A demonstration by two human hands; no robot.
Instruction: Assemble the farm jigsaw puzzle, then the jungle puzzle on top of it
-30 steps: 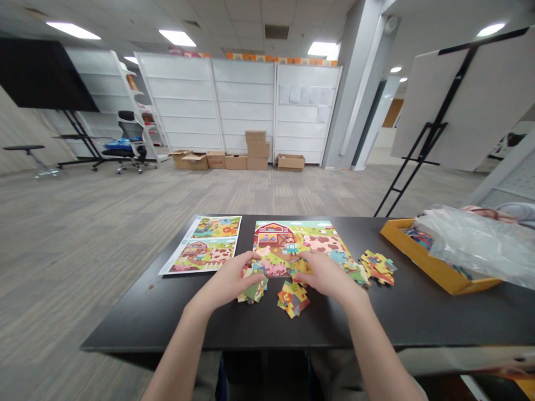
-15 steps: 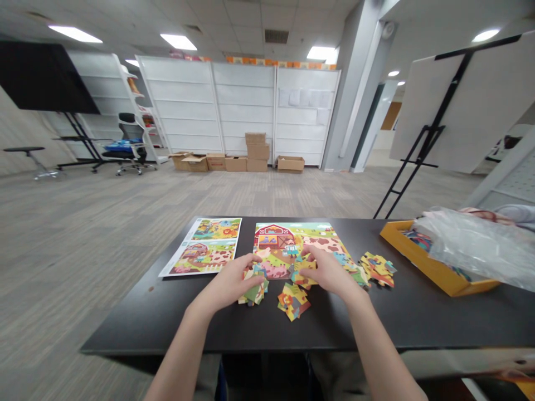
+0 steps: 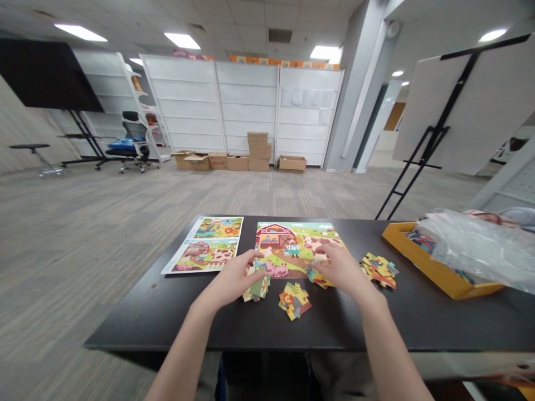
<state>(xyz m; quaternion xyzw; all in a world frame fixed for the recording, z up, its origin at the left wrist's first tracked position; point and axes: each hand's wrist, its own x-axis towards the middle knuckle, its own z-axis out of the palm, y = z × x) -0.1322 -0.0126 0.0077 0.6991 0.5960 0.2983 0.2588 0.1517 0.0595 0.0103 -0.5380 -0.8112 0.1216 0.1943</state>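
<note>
A farm jigsaw puzzle with a red barn lies partly assembled on the black table. My left hand rests at its lower left corner, fingers curled over a small heap of loose pieces. My right hand lies on the puzzle's lower right part, fingers bent on a puzzle piece beneath it. Between my hands sits another small clump of pieces. More loose pieces lie to the right of my right hand.
A printed picture sheet lies left of the puzzle. A yellow box tray with a clear plastic bag over it stands at the table's right. An easel with a white board stands behind; cardboard boxes line the far wall.
My right hand has moved right and slightly away, from the puzzle's lower middle to its lower right part, taking a piece along. My left hand has stayed on its heap.
</note>
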